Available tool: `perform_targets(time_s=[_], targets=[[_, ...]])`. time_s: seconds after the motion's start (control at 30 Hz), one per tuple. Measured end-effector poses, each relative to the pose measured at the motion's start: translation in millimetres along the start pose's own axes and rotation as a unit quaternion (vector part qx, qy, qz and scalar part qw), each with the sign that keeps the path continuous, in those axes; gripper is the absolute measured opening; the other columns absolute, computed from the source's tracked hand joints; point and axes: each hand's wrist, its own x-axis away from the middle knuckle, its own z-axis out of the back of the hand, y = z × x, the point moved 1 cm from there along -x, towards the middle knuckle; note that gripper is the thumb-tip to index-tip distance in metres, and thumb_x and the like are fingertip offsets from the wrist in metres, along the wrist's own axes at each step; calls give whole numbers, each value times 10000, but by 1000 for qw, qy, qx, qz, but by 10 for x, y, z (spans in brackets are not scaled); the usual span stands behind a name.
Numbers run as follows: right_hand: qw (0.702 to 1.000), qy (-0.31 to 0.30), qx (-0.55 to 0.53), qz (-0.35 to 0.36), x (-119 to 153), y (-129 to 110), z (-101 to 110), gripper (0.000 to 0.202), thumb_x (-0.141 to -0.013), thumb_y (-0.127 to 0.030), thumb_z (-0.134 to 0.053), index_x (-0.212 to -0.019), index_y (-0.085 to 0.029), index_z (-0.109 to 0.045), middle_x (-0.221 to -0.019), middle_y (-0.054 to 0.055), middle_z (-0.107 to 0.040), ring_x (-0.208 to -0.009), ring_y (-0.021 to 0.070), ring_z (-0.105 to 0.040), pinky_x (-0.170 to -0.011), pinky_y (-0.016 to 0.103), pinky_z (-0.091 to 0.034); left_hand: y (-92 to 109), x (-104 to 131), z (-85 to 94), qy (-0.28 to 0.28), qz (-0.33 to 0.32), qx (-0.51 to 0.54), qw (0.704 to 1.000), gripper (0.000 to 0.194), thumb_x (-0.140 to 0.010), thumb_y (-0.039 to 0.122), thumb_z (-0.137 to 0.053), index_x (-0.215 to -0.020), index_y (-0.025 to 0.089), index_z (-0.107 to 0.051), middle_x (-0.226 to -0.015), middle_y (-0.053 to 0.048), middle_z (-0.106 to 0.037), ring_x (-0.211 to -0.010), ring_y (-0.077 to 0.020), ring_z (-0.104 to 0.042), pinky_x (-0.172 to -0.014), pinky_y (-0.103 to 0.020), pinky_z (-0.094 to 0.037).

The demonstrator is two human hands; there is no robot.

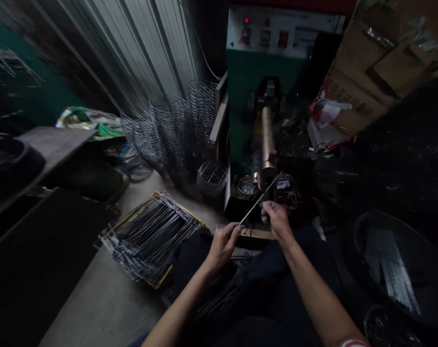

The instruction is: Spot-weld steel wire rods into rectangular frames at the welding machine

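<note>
Forearms (311, 284) reach out from the lap, the left hand (224, 244) pinching a thin rod (257, 204) that slants below the copper-coloured machine arm (267, 135). Beside it, the right hand (278, 222) curls, its grip unclear; a firm pinch should steady the tip.

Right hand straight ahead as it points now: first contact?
Probably the thin metal rod held by the left hand; it crosses just ahead of the right hand. Beyond it, roughly in line, sits the dish of small metal pieces. Depth is unclear; it might miss the rod.
</note>
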Motion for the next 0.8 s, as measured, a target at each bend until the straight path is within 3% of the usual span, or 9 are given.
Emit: perform_targets(time_s=[0.8], targets=[[999,-12,0,37,-173,-118,-74,379,-703,-459,-785,-661,-168,-546,-570,-43,-527,-429,47,-431,-384,157,-320,62,-163,7,17,6,5,1000,353,-964,403,-472,-1011,148,-711,-837,-50,-717,-735,-162,-637,-673,-227,-451]])
